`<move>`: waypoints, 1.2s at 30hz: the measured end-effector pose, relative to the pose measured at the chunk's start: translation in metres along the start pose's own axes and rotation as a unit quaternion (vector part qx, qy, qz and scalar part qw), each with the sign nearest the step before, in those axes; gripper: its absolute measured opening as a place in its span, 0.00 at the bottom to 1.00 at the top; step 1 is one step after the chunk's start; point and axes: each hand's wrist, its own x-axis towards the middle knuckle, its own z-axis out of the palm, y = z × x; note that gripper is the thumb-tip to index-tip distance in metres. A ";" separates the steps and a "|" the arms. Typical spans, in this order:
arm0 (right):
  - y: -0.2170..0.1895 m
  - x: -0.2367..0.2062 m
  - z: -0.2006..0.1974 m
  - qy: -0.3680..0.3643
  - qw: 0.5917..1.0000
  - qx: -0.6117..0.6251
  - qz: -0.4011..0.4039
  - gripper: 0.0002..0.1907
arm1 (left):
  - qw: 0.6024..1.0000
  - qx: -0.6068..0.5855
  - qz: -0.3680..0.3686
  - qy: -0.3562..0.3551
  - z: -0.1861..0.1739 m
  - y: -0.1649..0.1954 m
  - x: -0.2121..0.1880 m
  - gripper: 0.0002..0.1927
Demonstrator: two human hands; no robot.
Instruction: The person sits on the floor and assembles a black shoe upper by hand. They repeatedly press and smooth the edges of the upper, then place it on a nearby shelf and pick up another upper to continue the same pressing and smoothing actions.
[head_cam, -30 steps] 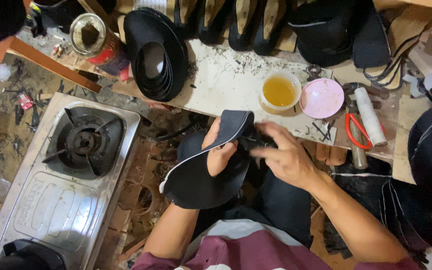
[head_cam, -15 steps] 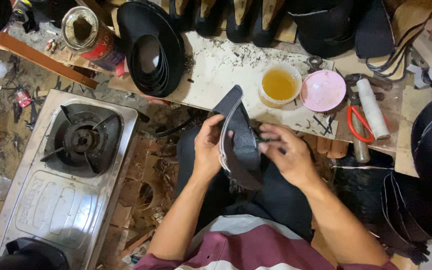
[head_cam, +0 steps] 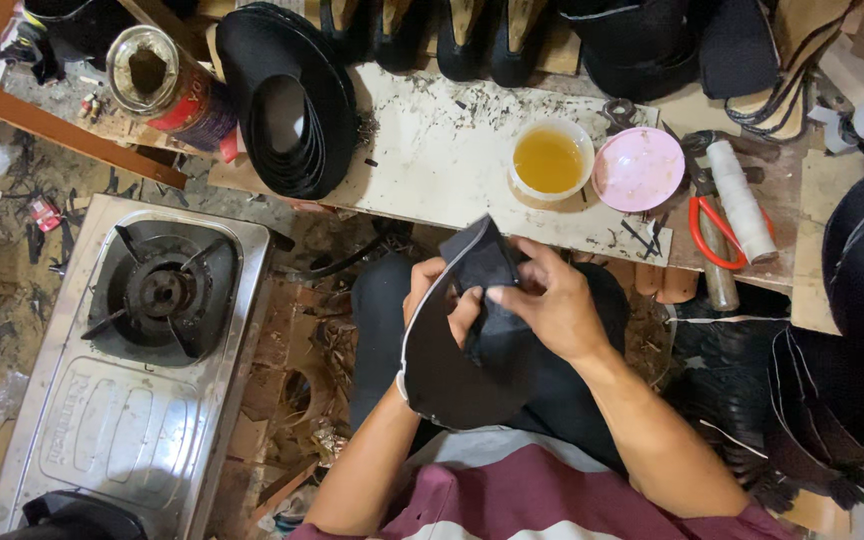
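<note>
While the left hand (head_cam: pixel 439 300) grips the black cap piece (head_cam: pixel 457 350), the right hand (head_cam: pixel 552 300) pinches its folded top.

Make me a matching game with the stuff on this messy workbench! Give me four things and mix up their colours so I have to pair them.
Things:
1. small bowl of liquid
2. shallow dish
3. scissors handles
4. fabric piece held by the left hand and right hand

Colours:
A. red
B. black with a white edge
C. yellow inside
D. pink

Pairs: 1-C, 2-D, 3-A, 4-B
</note>
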 end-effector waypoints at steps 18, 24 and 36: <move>-0.060 0.039 -0.052 0.085 0.922 -0.299 -0.229 0.26 | 0.944 -0.204 -0.190 -0.173 -0.026 0.008 -0.010 0.11; -0.055 0.095 -0.068 0.069 0.837 -0.459 -0.289 0.36 | 0.955 -0.159 -0.202 -0.148 -0.034 0.018 -0.007 0.13; -0.047 0.055 -0.073 -0.005 0.938 -0.205 -0.278 0.07 | 0.916 -0.315 -0.221 -0.114 -0.039 -0.027 0.011 0.09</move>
